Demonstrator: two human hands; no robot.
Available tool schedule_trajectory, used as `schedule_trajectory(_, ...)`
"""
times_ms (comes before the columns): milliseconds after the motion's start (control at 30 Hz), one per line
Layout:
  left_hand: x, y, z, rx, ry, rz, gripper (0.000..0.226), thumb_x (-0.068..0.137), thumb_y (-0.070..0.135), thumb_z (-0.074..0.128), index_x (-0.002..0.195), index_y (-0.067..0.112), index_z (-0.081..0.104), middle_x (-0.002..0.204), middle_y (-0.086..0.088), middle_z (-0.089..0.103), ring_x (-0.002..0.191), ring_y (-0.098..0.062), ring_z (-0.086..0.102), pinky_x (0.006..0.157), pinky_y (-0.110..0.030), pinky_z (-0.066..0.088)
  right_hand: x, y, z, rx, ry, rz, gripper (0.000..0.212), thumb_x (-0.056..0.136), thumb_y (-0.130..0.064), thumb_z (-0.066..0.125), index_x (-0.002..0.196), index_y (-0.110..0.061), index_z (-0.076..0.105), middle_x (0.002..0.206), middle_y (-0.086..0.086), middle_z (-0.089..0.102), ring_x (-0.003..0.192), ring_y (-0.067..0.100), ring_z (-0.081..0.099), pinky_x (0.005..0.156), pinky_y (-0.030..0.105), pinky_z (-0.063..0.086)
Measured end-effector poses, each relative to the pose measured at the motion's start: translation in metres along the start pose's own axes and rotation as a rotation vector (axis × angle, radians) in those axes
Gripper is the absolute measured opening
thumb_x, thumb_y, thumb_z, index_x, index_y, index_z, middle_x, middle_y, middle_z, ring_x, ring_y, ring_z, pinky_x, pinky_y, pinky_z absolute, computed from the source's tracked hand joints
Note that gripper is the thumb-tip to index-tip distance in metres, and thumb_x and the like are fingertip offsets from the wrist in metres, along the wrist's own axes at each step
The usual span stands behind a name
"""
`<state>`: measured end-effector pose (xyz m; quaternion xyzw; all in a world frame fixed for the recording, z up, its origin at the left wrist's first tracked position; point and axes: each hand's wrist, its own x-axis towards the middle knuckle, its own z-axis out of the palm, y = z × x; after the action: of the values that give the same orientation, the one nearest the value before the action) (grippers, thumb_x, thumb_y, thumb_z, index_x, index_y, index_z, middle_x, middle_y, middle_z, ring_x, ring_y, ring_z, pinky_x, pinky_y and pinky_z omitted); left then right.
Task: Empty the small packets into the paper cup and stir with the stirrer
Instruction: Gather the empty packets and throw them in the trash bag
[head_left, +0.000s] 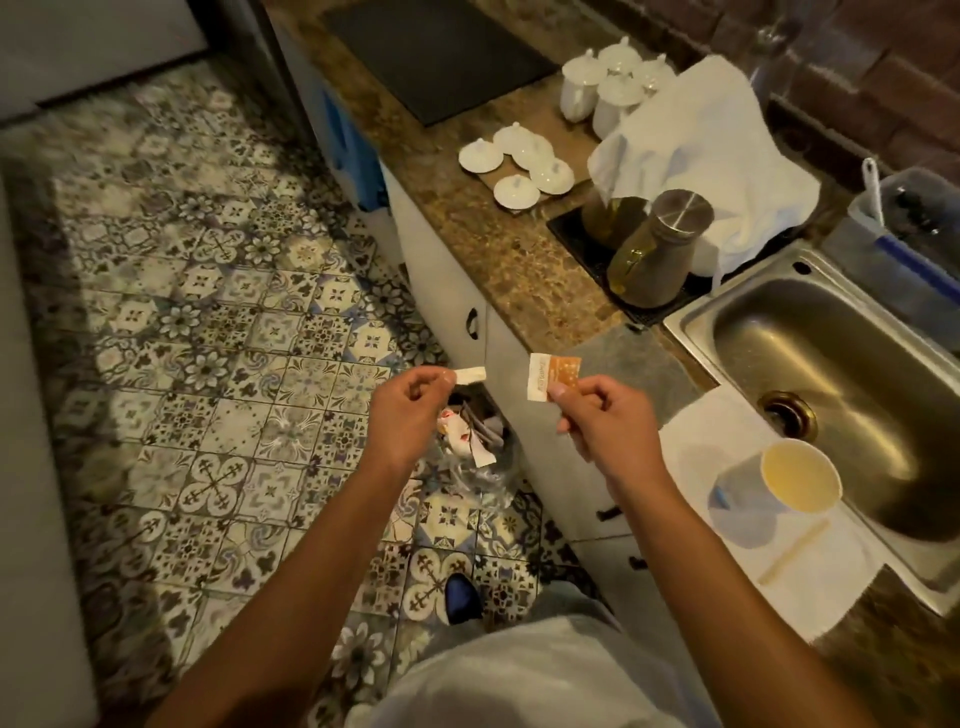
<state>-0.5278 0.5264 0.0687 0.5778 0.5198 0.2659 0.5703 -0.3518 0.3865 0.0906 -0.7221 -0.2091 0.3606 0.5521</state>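
Below, at far left, patterned floor tiles (218, 332) are seen, with the hands held out over them, away from the counter. A torn-off strip (470, 375) is pinched between thumb and forefinger of the left hand (408, 415); it is held directly above a bin of wrappers (467, 441) on the floor, most likely so that the scrap can be dropped there. The bin's outline is dim and partly hidden by the left forearm, so its shape cannot be told with certainty.

Just right of it, an orange-and-white packet (551, 375) is held upright, pinched at its lower corner by the fingertips of the right hand (597, 415), torn edge presumably kept up so nothing spills before pouring. Strip and packet are apart, with a clear gap between.

Further right, on a white napkin (810, 582) beside the sink (841, 364), the paper cup (797, 475) stands upright, pale liquid visible inside. The wooden stirrer (795, 552) lies flat on the napkin, just beside the cup, untouched.

Between packet and cup nothing is seen to obstruct. Jars (654, 249), white lids (519, 161) and a cloth (711, 150) are set well back.
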Motion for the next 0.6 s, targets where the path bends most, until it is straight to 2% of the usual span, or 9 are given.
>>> schedule_trajectory(67, 0.006, -0.004, -0.013, 0.019, 0.013, 0.001, 0.01, 0.093, 0.026, 0.07, 0.099, 0.02, 0.075, 0.083, 0.003, 0.073, 0.061, 0.004, 0.062, 0.055, -0.014, 0.048, 0.003, 0.0, 0.016, 0.014, -0.003, 0.009, 0.024, 0.091, -0.025, 0.076, 0.084, -0.003, 0.069, 0.059, 0.009, 0.065, 0.043, 0.014, 0.042, 0.044, 0.025, 0.034)
schedule_trajectory(133, 0.012, -0.01, -0.021, 0.01, 0.032, -0.019, 0.007, 0.092, 0.022, 0.07, 0.097, 0.019, 0.075, 0.079, 0.005, 0.071, 0.053, 0.008, 0.057, 0.053, -0.012, 0.045, 0.007, -0.001, 0.029, 0.014, -0.024, 0.015, 0.022, 0.09, -0.026, 0.077, 0.083, -0.006, 0.07, 0.059, 0.007, 0.064, 0.042, 0.009, 0.043, 0.044, 0.023, 0.035)
schedule_trajectory(300, 0.031, -0.028, -0.032, 0.026, 0.081, -0.072, 0.015, 0.092, 0.025, 0.071, 0.102, 0.015, 0.077, 0.071, 0.006, 0.067, 0.052, 0.003, 0.053, 0.056, -0.019, 0.044, 0.034, 0.004, 0.056, 0.048, -0.029, 0.041, 0.014, 0.09, -0.025, 0.077, 0.091, -0.011, 0.079, 0.053, -0.004, 0.062, 0.04, 0.0, 0.045, 0.044, 0.013, 0.037)
schedule_trajectory(367, 0.042, -0.039, -0.034, 0.057, 0.096, -0.108, 0.02, 0.091, 0.03, 0.07, 0.105, 0.016, 0.076, 0.069, 0.007, 0.064, 0.056, -0.003, 0.053, 0.058, -0.025, 0.044, 0.051, 0.011, 0.063, 0.022, -0.056, 0.06, 0.011, 0.092, -0.025, 0.075, 0.089, -0.016, 0.079, 0.055, -0.002, 0.063, 0.041, 0.0, 0.045, 0.046, 0.016, 0.037)
schedule_trajectory(467, 0.06, -0.049, -0.033, 0.069, 0.12, -0.149, 0.023, 0.092, 0.032, 0.07, 0.109, 0.017, 0.076, 0.072, 0.007, 0.065, 0.059, -0.005, 0.054, 0.06, -0.025, 0.044, 0.08, 0.028, 0.073, -0.004, -0.091, 0.125, 0.012, 0.094, -0.025, 0.072, 0.084, -0.025, 0.079, 0.056, 0.001, 0.065, 0.039, 0.002, 0.044, 0.046, 0.022, 0.035)
schedule_trajectory(600, 0.084, -0.059, -0.025, 0.066, 0.165, -0.176, 0.02, 0.093, 0.028, 0.069, 0.108, 0.017, 0.077, 0.077, 0.006, 0.07, 0.058, -0.002, 0.056, 0.06, -0.021, 0.047, 0.114, 0.048, 0.084, -0.045, -0.13, 0.237, 0.01, 0.093, -0.021, 0.073, 0.087, -0.017, 0.079, 0.055, 0.0, 0.064, 0.039, 0.004, 0.042, 0.043, 0.021, 0.034)
